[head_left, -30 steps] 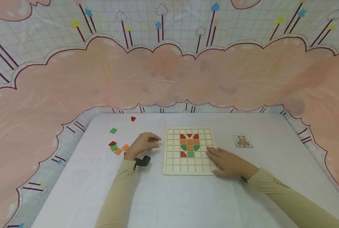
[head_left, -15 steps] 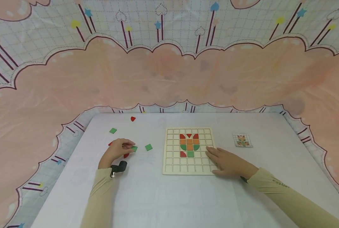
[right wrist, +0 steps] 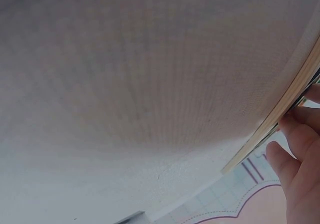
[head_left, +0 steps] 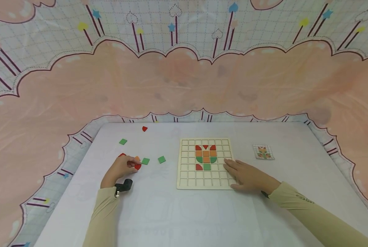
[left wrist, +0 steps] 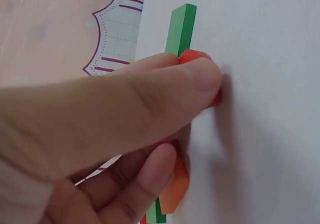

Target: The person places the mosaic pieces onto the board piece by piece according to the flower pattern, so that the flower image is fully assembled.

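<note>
The left hand (head_left: 121,168) has shifted a little left and near since half a second ago, and the green tile (head_left: 145,161) then at its fingertips now lies by itself just to its right. Thumb and fingers now pinch a red piece (head_left: 137,166); whether it is clear of the table (head_left: 171,219) I cannot tell. Farther right, a second green tile (head_left: 161,159) has not moved. On the grid board (head_left: 191,183), right of these, the tulip-like pattern of red, orange and green pieces is unchanged, and the right hand (head_left: 245,176) rests on its right edge as before, fingers extended.

Around them, from the left: a red tile (head_left: 122,154) shows partly past the far side of the left hand, and a far green tile (head_left: 123,141) lies beyond it. An orange tile (head_left: 137,158) sits just beyond the pinched piece, partly covered by the fingers. Farther off, near the table's far edge, is a small red wedge (head_left: 145,128). Right of the board lies a picture card (head_left: 263,152) with a flower pattern. In the left wrist view, the thumb covers much of the pinched piece.
</note>
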A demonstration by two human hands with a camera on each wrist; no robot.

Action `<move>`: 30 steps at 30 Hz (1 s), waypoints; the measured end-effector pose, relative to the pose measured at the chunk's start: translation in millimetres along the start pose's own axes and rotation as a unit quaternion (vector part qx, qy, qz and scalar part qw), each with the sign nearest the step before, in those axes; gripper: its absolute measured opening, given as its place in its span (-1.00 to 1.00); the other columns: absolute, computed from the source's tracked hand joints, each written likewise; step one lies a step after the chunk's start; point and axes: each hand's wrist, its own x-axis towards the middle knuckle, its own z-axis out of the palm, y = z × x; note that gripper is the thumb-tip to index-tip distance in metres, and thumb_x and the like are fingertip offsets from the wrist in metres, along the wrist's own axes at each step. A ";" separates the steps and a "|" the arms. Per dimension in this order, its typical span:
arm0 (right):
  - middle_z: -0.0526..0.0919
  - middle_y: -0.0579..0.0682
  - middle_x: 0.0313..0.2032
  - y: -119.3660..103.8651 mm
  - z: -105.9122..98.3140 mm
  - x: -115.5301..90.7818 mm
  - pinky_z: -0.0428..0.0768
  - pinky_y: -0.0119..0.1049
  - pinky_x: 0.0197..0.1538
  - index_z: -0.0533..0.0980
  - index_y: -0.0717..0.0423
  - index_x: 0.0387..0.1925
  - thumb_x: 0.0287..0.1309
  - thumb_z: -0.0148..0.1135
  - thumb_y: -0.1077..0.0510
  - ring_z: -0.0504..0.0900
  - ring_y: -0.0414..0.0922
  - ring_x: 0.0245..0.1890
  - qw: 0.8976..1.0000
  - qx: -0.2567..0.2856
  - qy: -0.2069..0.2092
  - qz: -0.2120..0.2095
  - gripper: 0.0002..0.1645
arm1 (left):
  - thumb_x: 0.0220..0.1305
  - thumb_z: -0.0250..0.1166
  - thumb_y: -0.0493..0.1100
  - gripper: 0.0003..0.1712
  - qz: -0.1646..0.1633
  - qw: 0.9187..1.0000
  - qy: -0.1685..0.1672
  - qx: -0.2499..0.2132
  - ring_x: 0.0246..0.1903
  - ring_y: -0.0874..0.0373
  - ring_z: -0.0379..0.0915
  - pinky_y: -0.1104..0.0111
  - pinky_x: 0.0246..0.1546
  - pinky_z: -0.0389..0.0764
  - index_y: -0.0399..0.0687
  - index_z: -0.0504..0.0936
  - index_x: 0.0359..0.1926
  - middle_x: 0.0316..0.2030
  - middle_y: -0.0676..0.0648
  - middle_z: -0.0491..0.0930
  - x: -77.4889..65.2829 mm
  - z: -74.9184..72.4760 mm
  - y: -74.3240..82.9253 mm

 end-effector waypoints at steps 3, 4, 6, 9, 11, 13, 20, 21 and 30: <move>0.10 0.14 0.43 0.1 0.2 0.2 0.16 -0.04 0.41 0.13 0.19 0.39 0.19 0.09 -0.19 0.11 0.05 0.42 1.000 -0.002 -0.002 0.000 -0.13 | -0.02 0.40 -0.37 -0.72 0.002 1.000 0.002 -0.006 -0.28 0.07 0.45 0.28 -0.19 0.50 -0.21 0.69 -0.19 -0.31 -0.14 0.62 -0.4 1.5 2.6; 0.10 0.13 0.43 0.2 0.3 0.3 0.15 -0.04 0.41 0.13 0.19 0.39 0.19 0.08 -0.19 0.11 0.05 0.43 1.000 -0.003 -0.003 0.000 -0.13 | -0.01 0.39 -0.37 -0.72 0.002 1.000 0.002 -0.009 -0.27 0.06 0.46 0.25 -0.16 0.52 -0.21 0.69 -0.19 -0.29 -0.15 0.63 -0.6 1.9 4.2; 0.09 0.13 0.43 0.6 0.8 0.7 0.16 -0.04 0.41 0.13 0.19 0.39 0.19 0.08 -0.20 0.11 0.05 0.43 1.000 -0.006 -0.004 0.000 -0.13 | 0.00 0.39 -0.36 -0.73 -0.002 1.000 0.000 -0.015 -0.25 0.07 0.46 0.20 -0.11 0.53 -0.18 0.69 -0.18 -0.26 -0.14 0.63 -0.8 2.9 7.6; 0.10 0.13 0.43 1.4 1.4 1.0 0.16 -0.05 0.41 0.13 0.19 0.39 0.20 0.07 -0.20 0.12 0.04 0.42 1.000 -0.010 -0.004 0.000 -0.12 | 0.02 0.37 -0.36 -0.73 0.003 1.000 -0.006 -0.018 -0.23 0.06 0.46 0.16 -0.09 0.52 -0.19 0.69 -0.17 -0.23 -0.15 0.62 0.9 4.3 12.9; 0.10 0.13 0.43 1.8 1.4 1.1 0.17 -0.04 0.41 0.13 0.19 0.39 0.19 0.07 -0.20 0.12 0.05 0.42 1.000 -0.010 -0.004 0.000 -0.13 | 0.03 0.37 -0.35 -0.73 0.004 1.000 -0.009 -0.017 -0.23 0.07 0.45 0.17 -0.08 0.52 -0.18 0.69 -0.17 -0.24 -0.14 0.62 3.6 6.3 15.6; 0.10 0.13 0.43 2.0 1.3 1.1 0.17 -0.04 0.41 0.13 0.19 0.39 0.19 0.07 -0.20 0.12 0.05 0.42 1.000 -0.008 -0.003 0.001 -0.13 | 0.03 0.37 -0.35 -0.73 0.008 1.000 -0.013 -0.019 -0.23 0.05 0.45 0.18 -0.08 0.51 -0.19 0.69 -0.17 -0.24 -0.15 0.62 6.7 8.4 19.0; 0.09 0.13 0.43 2.5 1.8 1.0 0.17 -0.03 0.40 0.13 0.18 0.39 0.19 0.08 -0.20 0.12 0.06 0.42 1.000 -0.001 -0.003 0.001 -0.13 | -0.01 0.39 -0.35 -0.75 0.049 0.998 -0.008 -0.025 -0.32 0.10 0.43 0.32 -0.21 0.50 -0.19 0.70 -0.22 -0.34 -0.10 0.61 12.8 14.9 30.9; 0.09 0.12 0.43 2.6 2.2 0.9 0.17 -0.03 0.40 0.13 0.18 0.39 0.19 0.07 -0.20 0.12 0.05 0.42 1.000 -0.002 -0.004 0.002 -0.13 | -0.01 0.39 -0.35 -0.75 0.054 0.998 -0.010 -0.026 -0.33 0.11 0.42 0.33 -0.22 0.50 -0.19 0.70 -0.22 -0.35 -0.10 0.60 13.7 15.8 32.5; 0.10 0.13 0.43 2.9 2.1 0.6 0.18 -0.03 0.40 0.14 0.19 0.38 0.19 0.08 -0.19 0.13 0.06 0.42 1.000 0.001 -0.002 -0.001 -0.13 | -0.02 0.41 -0.35 -0.69 0.041 0.998 -0.035 -0.023 -0.28 0.12 0.46 0.30 -0.14 0.53 -0.20 0.67 -0.16 -0.29 -0.09 0.61 21.9 26.0 39.4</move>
